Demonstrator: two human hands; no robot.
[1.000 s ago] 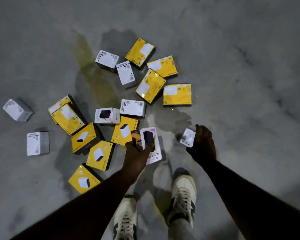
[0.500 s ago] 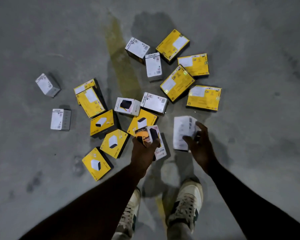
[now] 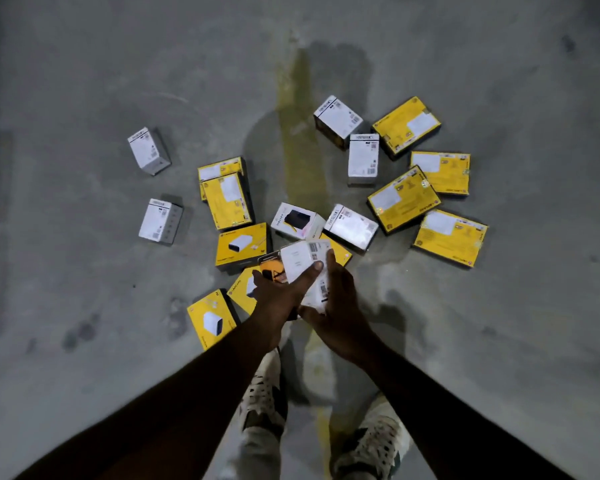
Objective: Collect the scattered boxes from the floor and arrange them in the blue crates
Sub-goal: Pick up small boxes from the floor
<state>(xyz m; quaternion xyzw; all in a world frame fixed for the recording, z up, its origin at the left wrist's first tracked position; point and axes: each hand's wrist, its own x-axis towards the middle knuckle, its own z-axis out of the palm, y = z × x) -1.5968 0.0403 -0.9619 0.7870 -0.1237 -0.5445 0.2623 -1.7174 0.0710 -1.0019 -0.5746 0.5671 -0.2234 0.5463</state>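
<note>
Several yellow and white boxes lie scattered on the concrete floor, among them a yellow box [image 3: 241, 245] just beyond my hands and a white box [image 3: 362, 159] farther back. My left hand [image 3: 278, 297] holds a small stack in the air: an orange and black box [image 3: 271, 270] and a flat white pack beneath, with its thumb laid over a white box [image 3: 298, 263] on top. My right hand [image 3: 338, 306] grips that white box from the right side and below. No blue crate is in view.
Two white boxes [image 3: 160, 221] [image 3: 148, 150] lie apart at the left. A group of yellow boxes [image 3: 404, 199] sits at the right. A faded yellow floor stripe [image 3: 297, 147] runs away from me. My shoes [image 3: 264, 393] stand below the hands.
My right hand lifted a white box off the floor and brought it left onto the stack in my left hand. The view shifted, so the pile now sits more to the right.
</note>
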